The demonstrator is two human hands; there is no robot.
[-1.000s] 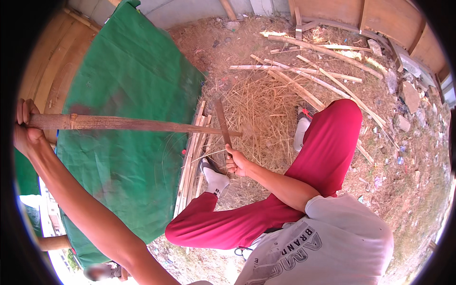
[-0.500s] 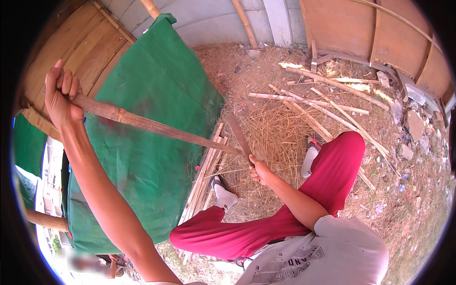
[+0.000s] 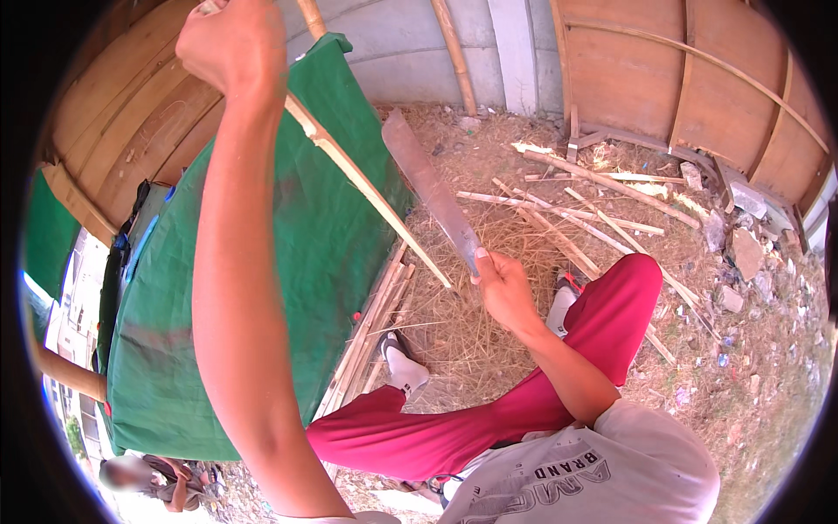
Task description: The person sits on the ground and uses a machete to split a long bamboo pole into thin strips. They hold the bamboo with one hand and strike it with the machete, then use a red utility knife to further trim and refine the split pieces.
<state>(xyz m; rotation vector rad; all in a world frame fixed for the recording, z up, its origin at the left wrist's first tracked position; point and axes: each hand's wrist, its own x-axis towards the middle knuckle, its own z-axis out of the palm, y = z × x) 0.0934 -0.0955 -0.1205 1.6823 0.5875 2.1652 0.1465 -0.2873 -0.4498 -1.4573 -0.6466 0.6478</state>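
Note:
My left hand (image 3: 234,48) is raised high at the upper left, its fingers closed round the upper end of a bamboo strip (image 3: 353,173). The strip slants down to the right, its pale split side showing, and its lower end hangs over the straw. In my right hand (image 3: 506,286), in front of my bent knees, is a machete (image 3: 432,190). Its broad, worn blade points up and to the left, beside the strip's lower part; a narrow gap seems to part them. The handle is mostly hidden in my fist.
A green tarp (image 3: 236,323) covers something large at my left. Split bamboo strips (image 3: 371,336) lie along its edge. More bamboo poles (image 3: 602,182) are scattered over straw (image 3: 489,262) ahead. Rubble (image 3: 751,253) lies at the right, below wooden panels (image 3: 637,79). Another person (image 3: 166,480) is at the lower left.
My left hand has risen and moved right, tilting the bamboo strip more steeply and turning its pale side into view. The machete has come away from the strip's lower end, and its blade shows broader.

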